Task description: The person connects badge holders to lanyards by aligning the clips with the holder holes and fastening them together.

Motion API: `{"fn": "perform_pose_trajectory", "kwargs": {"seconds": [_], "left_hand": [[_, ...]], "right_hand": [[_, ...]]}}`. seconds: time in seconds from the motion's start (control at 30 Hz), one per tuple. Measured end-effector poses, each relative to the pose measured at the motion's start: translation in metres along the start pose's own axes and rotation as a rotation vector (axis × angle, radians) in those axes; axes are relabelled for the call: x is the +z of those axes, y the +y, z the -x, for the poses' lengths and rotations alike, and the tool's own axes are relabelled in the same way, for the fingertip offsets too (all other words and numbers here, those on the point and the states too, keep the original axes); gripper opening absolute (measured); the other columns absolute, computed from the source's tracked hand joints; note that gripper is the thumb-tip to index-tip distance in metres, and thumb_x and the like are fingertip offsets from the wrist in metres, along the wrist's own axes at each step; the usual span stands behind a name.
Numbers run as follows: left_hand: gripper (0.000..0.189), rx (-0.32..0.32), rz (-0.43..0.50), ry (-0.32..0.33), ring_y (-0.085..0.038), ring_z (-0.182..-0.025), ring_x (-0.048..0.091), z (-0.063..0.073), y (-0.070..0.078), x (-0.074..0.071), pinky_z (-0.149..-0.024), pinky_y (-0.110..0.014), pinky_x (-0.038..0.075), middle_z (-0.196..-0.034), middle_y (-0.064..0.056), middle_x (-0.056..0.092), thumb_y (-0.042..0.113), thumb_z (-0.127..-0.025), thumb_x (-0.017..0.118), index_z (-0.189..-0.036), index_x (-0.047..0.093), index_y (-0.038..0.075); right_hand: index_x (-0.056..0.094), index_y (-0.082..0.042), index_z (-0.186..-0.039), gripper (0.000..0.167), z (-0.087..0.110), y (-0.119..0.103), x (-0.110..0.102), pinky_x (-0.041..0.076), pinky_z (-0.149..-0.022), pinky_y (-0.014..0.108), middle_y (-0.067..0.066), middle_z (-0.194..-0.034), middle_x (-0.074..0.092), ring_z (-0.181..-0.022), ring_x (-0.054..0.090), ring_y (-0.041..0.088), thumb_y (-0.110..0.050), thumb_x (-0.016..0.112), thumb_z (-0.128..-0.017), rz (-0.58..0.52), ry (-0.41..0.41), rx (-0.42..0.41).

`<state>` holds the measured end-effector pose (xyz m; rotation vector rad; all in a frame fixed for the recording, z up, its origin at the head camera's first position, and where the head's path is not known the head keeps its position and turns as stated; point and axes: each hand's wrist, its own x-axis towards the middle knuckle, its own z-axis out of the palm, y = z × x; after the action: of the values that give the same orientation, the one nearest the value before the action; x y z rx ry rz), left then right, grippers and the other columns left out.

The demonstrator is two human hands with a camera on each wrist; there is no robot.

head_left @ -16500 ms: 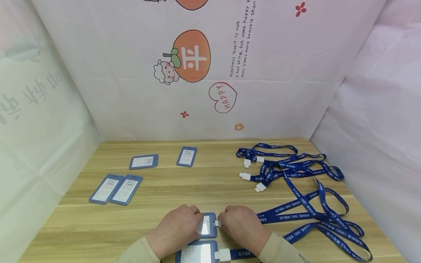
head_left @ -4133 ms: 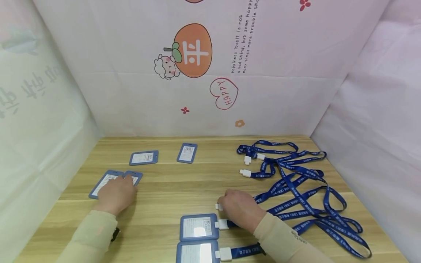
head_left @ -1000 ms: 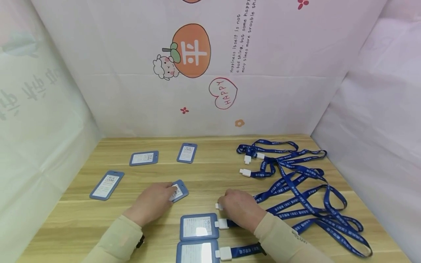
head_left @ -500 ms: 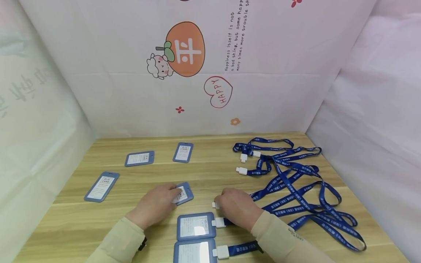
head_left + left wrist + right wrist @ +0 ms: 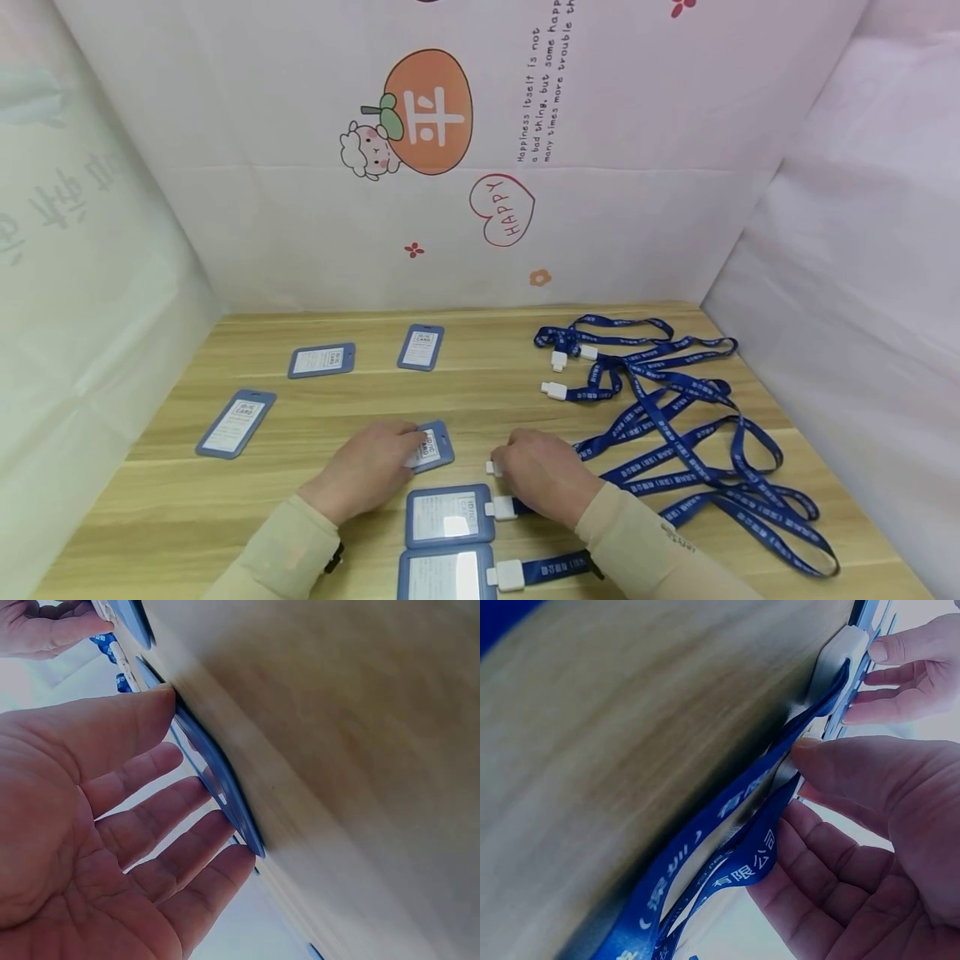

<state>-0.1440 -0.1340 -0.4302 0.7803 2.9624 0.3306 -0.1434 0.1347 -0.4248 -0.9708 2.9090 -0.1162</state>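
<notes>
Badge holder [image 5: 437,446], blue-framed and rounded at the corners, is tilted slightly on the wooden table [image 5: 142,525], just beyond the front pair of holders. We note its slotted end pointing toward the right hand [image 5: 547,475]. Inside it we see a white card headed "ID/IC CARD", partly covered by the left hand [image 5: 367,468]. That hand's thumb and fingers grip the frame by its edges. The right thumb and fingers pinch a white clip [image 5: 491,468], whose narrow tip faces the slot; we record a gap between the two. Its blue strap [image 5: 754,862] carries white lettering and trails off to the right.

Containers: in the front pair, the upper holder [image 5: 450,514] and the lower holder [image 5: 447,575] each contain a white card with glare on the cover, and each meets a white lanyard clip at its right end. We count three more filled holders farther off: one upright [image 5: 420,347], one sideways [image 5: 322,360], one slanted [image 5: 236,425]. Loose lanyards [image 5: 660,402] lie tangled at right.
</notes>
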Motion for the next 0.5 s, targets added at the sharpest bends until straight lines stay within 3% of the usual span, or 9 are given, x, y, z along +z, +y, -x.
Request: {"fn": "perform_pose_trajectory", "kwargs": {"seconds": [0.5], "left_hand": [[0.046, 0.052, 0.009, -0.016, -0.032, -0.127, 0.064, -0.0062, 0.0099, 0.0022, -0.111, -0.048, 0.052, -0.140, -0.009, 0.067, 0.010, -0.091, 0.076, -0.136, 0.067, 0.007]], "right_hand": [[0.081, -0.017, -0.106, 0.011, -0.0010, 0.0007, 0.0008, 0.056, -0.062, 0.023, -0.002, -0.085, 0.070, -0.067, 0.054, 0.004, -0.018, 0.074, -0.097, 0.013, 0.003, -0.001]]}}
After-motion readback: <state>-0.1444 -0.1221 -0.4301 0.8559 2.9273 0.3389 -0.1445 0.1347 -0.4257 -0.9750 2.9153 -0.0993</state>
